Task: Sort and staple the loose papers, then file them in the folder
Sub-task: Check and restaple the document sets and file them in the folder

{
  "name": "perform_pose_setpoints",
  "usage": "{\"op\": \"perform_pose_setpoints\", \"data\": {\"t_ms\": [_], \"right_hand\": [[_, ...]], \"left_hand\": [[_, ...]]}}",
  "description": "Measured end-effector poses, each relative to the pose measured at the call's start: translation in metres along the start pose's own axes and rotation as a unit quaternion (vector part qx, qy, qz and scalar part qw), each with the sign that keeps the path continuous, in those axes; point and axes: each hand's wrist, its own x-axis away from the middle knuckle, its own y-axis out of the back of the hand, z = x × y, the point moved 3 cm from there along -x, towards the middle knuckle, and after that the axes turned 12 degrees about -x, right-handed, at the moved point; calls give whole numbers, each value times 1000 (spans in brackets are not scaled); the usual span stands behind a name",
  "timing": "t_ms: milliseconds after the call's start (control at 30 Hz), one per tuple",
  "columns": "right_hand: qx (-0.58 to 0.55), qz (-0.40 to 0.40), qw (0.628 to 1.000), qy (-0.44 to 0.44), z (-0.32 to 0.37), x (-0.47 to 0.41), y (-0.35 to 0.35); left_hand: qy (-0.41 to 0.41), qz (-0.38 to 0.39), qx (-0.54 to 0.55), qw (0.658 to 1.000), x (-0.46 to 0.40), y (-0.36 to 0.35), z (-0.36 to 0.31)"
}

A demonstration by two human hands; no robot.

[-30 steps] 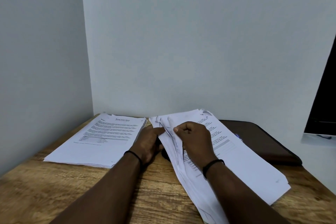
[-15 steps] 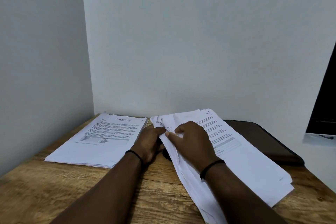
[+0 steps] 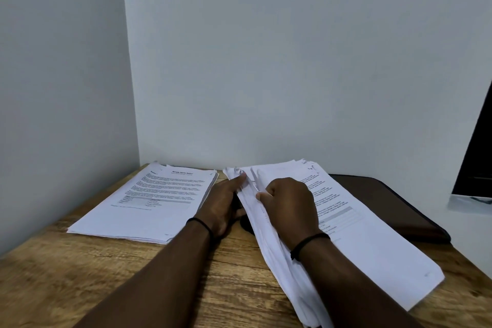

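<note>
At the far left, a flat stack of printed sheets [image 3: 143,202] lies on the wooden counter [image 3: 133,274], close to the corner where the two pale walls meet. Its top page shows a bold heading, paragraphs of text and a small table; the words are too blurred to read.

Just right of that stack, the left hand [image 3: 223,202] lies against the left edge of the loose papers [image 3: 359,242]. Its forefinger reaches toward the far corner of that pile, touching the fanned sheet edges, while the thumb sits lower against the side; whether this grip actually pinches any sheet cannot be told. A thin black band circles the left wrist.

The right hand [image 3: 290,205] rests on top of the loose papers, its fingers curled, and its grip holds the lifted left edges of several upper sheets. A black band sits on this wrist too. The loose papers run as a thick, uneven pile from the far middle of the counter to the near right, with the edges splayed along the left side.

At the far right, a dark brown folder [image 3: 386,205] lies flat on the counter, partly under the pile's right edge.
</note>
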Motion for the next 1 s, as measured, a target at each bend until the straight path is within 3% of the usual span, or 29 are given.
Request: {"op": "perform_pose_setpoints", "data": {"t_ms": [333,1000], "right_hand": [[-97,-22,995,-10,-5,-1,0],[-57,-35,997,-31,-11,-1,-2]], "left_hand": [[-17,7,-20,1000,5,-2,-2],[-5,1,-3,1000,1,1,1]]}}
